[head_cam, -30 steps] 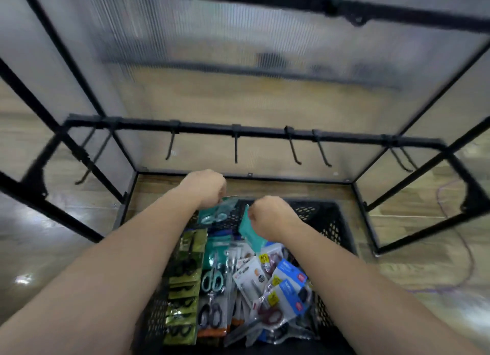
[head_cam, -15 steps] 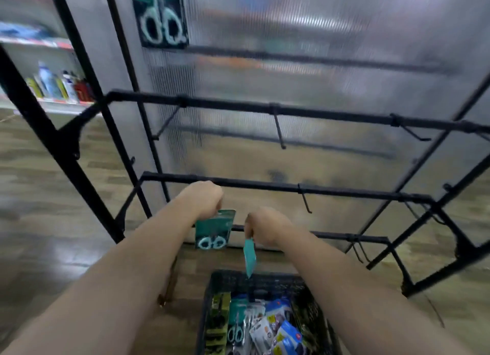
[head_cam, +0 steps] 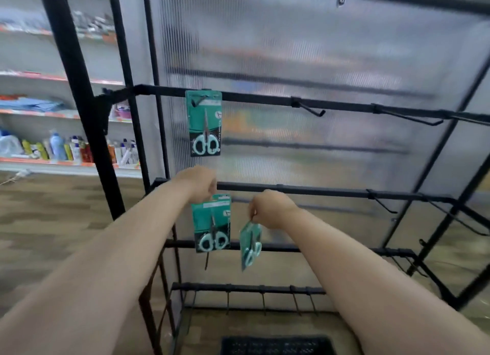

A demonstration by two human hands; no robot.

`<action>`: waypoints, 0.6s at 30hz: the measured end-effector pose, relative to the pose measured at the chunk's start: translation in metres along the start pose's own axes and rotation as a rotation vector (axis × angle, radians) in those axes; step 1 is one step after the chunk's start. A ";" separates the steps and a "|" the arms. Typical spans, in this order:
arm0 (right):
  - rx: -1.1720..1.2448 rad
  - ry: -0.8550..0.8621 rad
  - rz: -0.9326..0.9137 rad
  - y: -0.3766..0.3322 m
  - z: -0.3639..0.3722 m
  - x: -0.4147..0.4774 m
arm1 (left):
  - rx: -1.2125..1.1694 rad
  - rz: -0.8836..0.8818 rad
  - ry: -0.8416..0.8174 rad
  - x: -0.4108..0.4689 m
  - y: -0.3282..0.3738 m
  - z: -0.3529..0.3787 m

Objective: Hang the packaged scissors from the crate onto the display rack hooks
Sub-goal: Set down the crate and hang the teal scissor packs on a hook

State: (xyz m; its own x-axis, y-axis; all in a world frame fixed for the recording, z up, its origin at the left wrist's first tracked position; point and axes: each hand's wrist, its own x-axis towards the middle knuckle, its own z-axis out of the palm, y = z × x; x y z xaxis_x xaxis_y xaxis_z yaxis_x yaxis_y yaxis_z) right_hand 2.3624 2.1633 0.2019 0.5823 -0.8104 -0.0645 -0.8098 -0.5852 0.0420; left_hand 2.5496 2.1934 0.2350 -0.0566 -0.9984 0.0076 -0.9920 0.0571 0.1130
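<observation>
My left hand [head_cam: 197,183] pinches the top of a teal scissors pack [head_cam: 211,223] that faces me, in front of the rack's second bar. My right hand [head_cam: 270,208] pinches a second teal pack [head_cam: 250,244] by its top; it hangs edge-on and tilted. Above them, another teal scissors pack [head_cam: 203,123] hangs on the leftmost hook of the upper bar [head_cam: 265,98]. Two bare hooks [head_cam: 309,109] stick out further right on that bar. Only the black crate's rim [head_cam: 275,344] shows at the bottom edge.
The black display rack [head_cam: 79,89] has several horizontal bars with hooks and a translucent ribbed back panel [head_cam: 318,49]. Store shelves with bottles [head_cam: 66,150] stand at the left behind it. Wood-look floor lies at left and right.
Both hands rose from the crate with a teal pack each. My view tilted up, so the crate dropped to the bottom edge and the upper bar with its hung pack came into view.
</observation>
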 end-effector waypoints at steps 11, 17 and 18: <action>-0.037 0.132 0.041 -0.026 -0.087 0.019 | -0.196 0.040 0.378 -0.013 -0.033 -0.117; -0.095 0.183 0.052 -0.033 -0.102 0.029 | -0.232 0.128 0.498 -0.012 -0.042 -0.133; -0.088 0.180 0.057 -0.034 -0.103 0.029 | -0.243 0.145 0.496 -0.012 -0.043 -0.133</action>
State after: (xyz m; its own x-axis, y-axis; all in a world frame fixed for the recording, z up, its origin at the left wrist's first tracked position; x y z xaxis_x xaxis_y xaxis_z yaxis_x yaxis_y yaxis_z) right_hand 2.4141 2.1565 0.3010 0.5453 -0.8297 0.1189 -0.8371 -0.5318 0.1283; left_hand 2.6079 2.2032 0.3620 -0.0722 -0.8635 0.4992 -0.9202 0.2508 0.3006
